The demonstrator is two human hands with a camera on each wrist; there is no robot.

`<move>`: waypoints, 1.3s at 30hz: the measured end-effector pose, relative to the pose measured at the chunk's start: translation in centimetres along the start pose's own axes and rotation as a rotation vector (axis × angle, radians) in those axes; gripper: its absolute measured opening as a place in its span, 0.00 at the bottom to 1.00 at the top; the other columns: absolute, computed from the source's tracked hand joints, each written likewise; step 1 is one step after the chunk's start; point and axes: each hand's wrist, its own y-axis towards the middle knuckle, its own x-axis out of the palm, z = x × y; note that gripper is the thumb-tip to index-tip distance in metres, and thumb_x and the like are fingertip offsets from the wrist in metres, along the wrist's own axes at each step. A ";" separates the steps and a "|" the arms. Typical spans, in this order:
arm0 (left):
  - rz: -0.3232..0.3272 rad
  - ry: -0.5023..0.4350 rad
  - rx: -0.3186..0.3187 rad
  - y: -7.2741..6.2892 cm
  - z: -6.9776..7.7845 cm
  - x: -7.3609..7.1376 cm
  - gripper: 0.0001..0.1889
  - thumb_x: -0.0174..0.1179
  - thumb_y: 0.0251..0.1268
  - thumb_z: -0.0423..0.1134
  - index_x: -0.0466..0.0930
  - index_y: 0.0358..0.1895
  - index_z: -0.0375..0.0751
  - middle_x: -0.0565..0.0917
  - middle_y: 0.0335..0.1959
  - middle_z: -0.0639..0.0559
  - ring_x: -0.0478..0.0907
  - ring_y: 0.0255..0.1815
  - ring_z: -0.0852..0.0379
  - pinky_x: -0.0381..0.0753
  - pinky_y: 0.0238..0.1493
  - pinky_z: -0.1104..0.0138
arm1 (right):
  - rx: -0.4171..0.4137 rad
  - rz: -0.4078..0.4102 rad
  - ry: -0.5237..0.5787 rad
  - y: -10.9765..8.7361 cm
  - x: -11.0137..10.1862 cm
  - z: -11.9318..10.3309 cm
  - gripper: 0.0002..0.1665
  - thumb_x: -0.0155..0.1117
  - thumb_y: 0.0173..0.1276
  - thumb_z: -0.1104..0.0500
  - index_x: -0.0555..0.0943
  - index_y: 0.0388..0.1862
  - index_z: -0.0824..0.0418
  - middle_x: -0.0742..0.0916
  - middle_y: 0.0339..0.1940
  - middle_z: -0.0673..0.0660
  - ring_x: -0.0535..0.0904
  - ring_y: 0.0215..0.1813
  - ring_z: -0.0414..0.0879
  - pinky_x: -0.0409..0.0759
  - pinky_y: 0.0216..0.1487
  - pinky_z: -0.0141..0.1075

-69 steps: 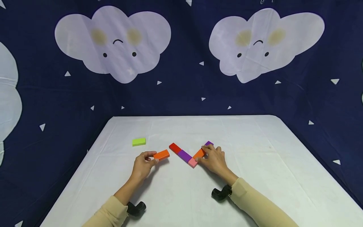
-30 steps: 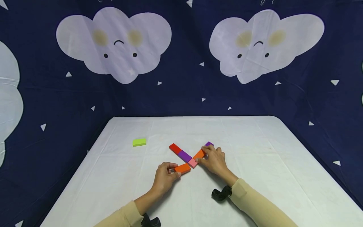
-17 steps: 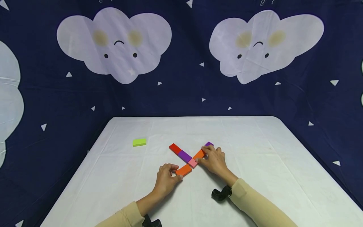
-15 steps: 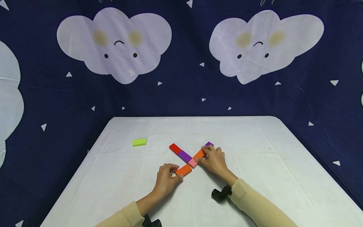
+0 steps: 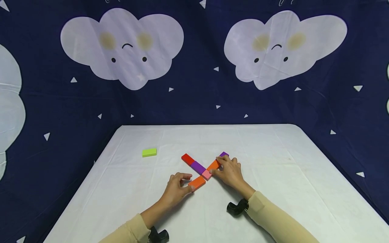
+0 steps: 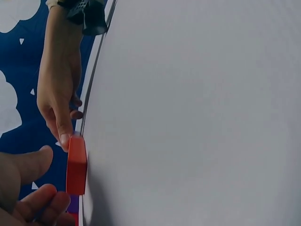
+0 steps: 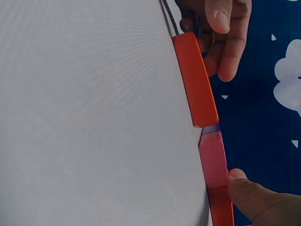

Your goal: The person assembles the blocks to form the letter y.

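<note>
In the head view an orange block (image 5: pixel 197 183) lies on the white table close to the near end of a pink block (image 5: pixel 206 174). Whether those two touch I cannot tell. My left hand (image 5: pixel 177 189) is beside this orange block, thumb and fingers spread apart; the left wrist view shows a gap between them and the orange block (image 6: pixel 76 165). My right hand (image 5: pixel 230 171) pinches a second orange block (image 5: pixel 213 165) beyond the pink one, with a purple block (image 5: pixel 224 154) at its far end. Another purple block (image 5: pixel 198 167) and a red block (image 5: pixel 187 159) run to the upper left.
A lime-green block (image 5: pixel 149 152) lies apart at the table's left. White cloth covers the table (image 5: pixel 273 162). Behind it hangs a dark blue curtain (image 5: pixel 197 101) with cloud prints. Black wrist mounts (image 5: pixel 237 207) hang under both forearms.
My left hand has brought the orange block rightward to the pink block and set it down. Its fingers have since loosened and drawn slightly left. My right hand has stayed in place.
</note>
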 end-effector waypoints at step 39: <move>-0.043 0.130 0.063 0.3 -0.3 0.2 0.16 0.70 0.48 0.38 0.86 0.45 0.47 0.80 0.31 0.52 0.60 0.35 0.59 0.55 0.36 0.67 | 0.008 -0.004 0.006 0.0 0.0 0.1 0.39 0.70 0.52 0.40 0.78 0.60 0.58 0.80 0.55 0.55 0.68 0.43 0.53 0.58 0.38 0.39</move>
